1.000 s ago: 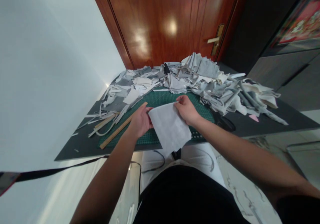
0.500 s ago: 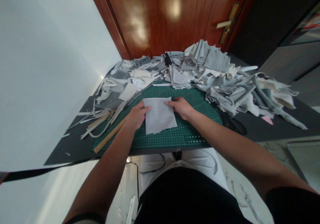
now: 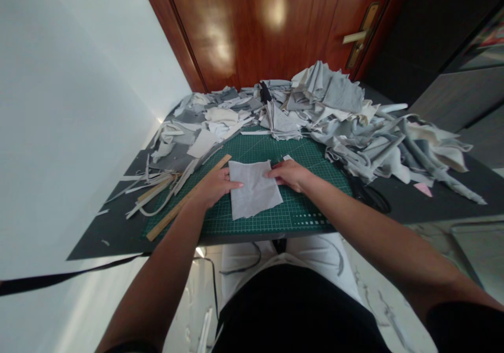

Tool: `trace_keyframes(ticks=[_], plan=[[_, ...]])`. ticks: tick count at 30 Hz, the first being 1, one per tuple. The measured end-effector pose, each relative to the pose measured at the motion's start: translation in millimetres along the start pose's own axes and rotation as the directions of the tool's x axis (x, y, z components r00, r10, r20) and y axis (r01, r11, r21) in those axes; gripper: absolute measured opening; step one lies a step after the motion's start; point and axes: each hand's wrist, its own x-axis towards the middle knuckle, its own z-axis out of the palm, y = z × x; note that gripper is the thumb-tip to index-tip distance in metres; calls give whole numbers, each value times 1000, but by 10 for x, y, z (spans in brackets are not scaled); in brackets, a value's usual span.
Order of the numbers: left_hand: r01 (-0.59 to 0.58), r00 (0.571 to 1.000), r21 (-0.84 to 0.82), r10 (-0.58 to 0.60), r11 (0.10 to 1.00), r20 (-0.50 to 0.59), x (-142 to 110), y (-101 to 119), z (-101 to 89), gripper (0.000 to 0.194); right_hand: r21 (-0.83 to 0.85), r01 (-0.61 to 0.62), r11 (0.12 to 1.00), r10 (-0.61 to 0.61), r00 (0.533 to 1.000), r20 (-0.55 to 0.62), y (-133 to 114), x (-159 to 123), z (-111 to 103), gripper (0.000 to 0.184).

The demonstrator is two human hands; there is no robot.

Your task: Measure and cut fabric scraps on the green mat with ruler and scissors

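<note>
A light grey piece of fabric (image 3: 254, 193), roughly square with a ragged near edge, is held over the green cutting mat (image 3: 311, 185). My left hand (image 3: 216, 186) pinches its left edge, thumb on top and fingers underneath. At the upper right corner, my right hand (image 3: 289, 174) grips the cloth between thumb and fingers. A small whitish item (image 3: 287, 157) shows just beyond my right hand; its kind is unclear. Left of the fabric, a wooden ruler (image 3: 173, 214) lies slanted on the mat, partly covered by my left wrist.
Grey and white fabric scraps (image 3: 326, 93) are heaped along the back and right of the dark table (image 3: 106, 235). Thin cut strips (image 3: 151, 182) lie at the left. A black-handled tool (image 3: 368, 195), perhaps scissors, rests at the right near a pink scrap (image 3: 423, 188).
Both hands have brought the fabric slightly toward me and to the right. More of the ruler's far end shows, and the small whitish item has come into sight beyond my right hand.
</note>
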Motion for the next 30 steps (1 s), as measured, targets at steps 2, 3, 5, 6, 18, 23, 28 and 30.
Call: trace_keyframes(ticks=[2,3,5,6,18,23,28,30], plan=[[-20,1000,20,20,1000,8,4,-24,-8,63,-19,5,1000,-4,999,35,-1,-4,-28,20],[-54,999,37,54,998,-4,-5,-38,-15,60,-18,16,1000,-15,999,39,6,-5,-51,19],[-163,984,108,170,981,-56,-47,-66,-41,51,-54,103,993,-100,993,56,43,-10,-111,17],[-218,969,172,234,961,-78,-79,-77,-59,43,-102,187,977,-179,980,82,73,-15,-146,14],[-419,872,720,466,553,149,-156,-170,-113,24,-567,650,506,-572,745,344,285,-79,-364,38],[-434,840,762,522,480,149,-144,-188,-121,22,-587,677,444,-616,706,349,288,-107,-383,36],[-453,811,774,566,443,150,-125,-240,-152,24,-631,666,398,-642,694,327,329,-94,-385,35],[-452,806,786,570,422,158,-139,-245,-164,28,-664,665,343,-633,685,359,322,-113,-388,41]])
